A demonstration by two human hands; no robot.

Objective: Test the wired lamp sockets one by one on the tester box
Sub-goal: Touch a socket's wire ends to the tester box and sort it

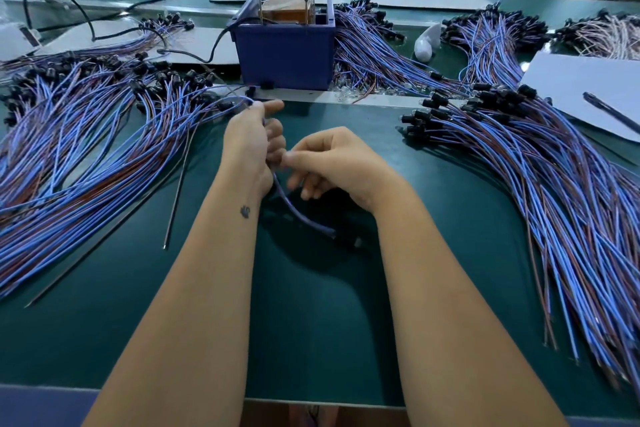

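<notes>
The blue tester box [287, 55] stands at the middle back of the green table [311, 322], with a brown block inside it. My left hand [251, 146] grips a blue-and-brown wired lamp socket lead [294, 210]. The lead runs down out of the fist, and its black socket end [346, 239] hangs blurred above the mat. My right hand [332, 163] is right beside the left, fingers curled, fingertips pinching the same lead near the left fist. Both hands are in front of the tester box, apart from it.
Large piles of wired sockets lie on the left [86, 135] and right [554, 184], with more behind the box [374, 45]. A white bulb [426, 45] lies at the back right. White paper with a pen [588, 90] sits far right. A thin metal rod [176, 191] lies left of my arms.
</notes>
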